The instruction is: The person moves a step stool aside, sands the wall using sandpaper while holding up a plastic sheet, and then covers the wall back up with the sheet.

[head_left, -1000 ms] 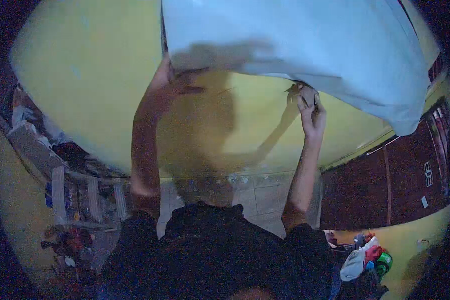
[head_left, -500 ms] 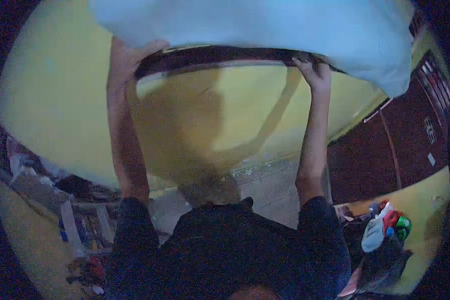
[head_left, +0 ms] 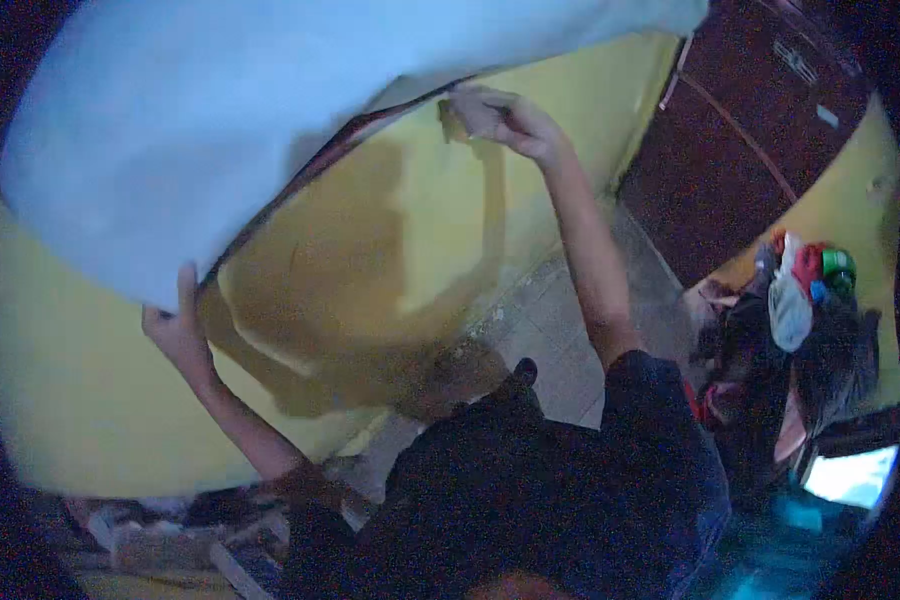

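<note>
A large, pale bluish-white cloth (head_left: 200, 130) spreads across the top and upper left, with a thin dark strip along its lower edge. My left hand (head_left: 180, 335) is closed on its lower-left edge, the thumb pointing up over the fabric. Higher and to the right, my right hand (head_left: 495, 115) pinches the same edge with bent fingers. Between the hands the edge runs slanted, rising to the right. Both arms are raised in front of my dark shirt (head_left: 540, 490). Fingers behind the cloth are hidden.
Behind the cloth is a yellow wall (head_left: 450, 220) bearing my shadow. A dark red door (head_left: 740, 130) stands at upper right. Heaped clothes and bags (head_left: 795, 300) sit on the right. Grey floor tiles (head_left: 545, 330) show below; blurred items (head_left: 160, 545) lie at lower left.
My left hand has dropped down and to the left, while my right hand has shifted left. The cloth's edge has gone from nearly level to slanted. The view has turned as well.
</note>
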The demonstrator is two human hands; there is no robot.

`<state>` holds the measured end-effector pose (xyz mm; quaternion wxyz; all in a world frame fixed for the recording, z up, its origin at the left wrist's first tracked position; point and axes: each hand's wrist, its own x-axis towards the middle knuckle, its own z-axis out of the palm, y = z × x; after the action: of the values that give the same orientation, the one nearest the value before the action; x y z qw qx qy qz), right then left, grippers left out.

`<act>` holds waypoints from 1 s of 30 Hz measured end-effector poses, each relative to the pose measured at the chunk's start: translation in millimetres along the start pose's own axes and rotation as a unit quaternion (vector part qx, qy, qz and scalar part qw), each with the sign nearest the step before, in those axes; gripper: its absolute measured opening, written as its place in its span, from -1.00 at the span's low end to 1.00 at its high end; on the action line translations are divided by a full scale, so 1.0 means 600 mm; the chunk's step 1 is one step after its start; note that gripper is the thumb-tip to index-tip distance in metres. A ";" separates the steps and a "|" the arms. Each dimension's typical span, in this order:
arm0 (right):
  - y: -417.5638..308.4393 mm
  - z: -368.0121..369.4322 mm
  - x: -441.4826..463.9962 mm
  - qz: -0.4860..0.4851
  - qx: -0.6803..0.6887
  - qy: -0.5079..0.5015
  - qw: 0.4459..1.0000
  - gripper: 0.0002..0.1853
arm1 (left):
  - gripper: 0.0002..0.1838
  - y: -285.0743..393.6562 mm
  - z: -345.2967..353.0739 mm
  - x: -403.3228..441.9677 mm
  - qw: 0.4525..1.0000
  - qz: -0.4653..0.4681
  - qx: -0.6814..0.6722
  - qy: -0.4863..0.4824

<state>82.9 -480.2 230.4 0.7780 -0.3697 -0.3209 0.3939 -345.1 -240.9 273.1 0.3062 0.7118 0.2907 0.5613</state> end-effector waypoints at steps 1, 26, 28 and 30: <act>0.006 -0.005 -0.006 -0.011 0.002 0.012 1.000 -0.60 | -0.53 -0.007 0.000 -0.008 1.000 -0.018 -0.011 0.013; 0.127 -0.415 -0.414 0.033 0.176 0.234 0.956 -0.63 | -0.39 -0.058 0.261 -0.214 0.969 -0.035 -0.242 0.033; 0.145 -0.505 -0.477 -0.079 -0.076 0.156 0.982 -0.60 | -0.43 0.016 0.348 -0.248 0.992 0.007 -0.118 -0.042; 0.085 -0.509 -0.537 -0.078 -0.230 0.146 0.959 -0.59 | -0.47 0.073 0.438 -0.259 0.983 -0.004 -0.152 -0.104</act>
<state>148.8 -831.3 -38.0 0.7385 -0.5659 -0.3139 0.1895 -116.3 -415.3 161.9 0.4419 0.7105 0.1715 0.5202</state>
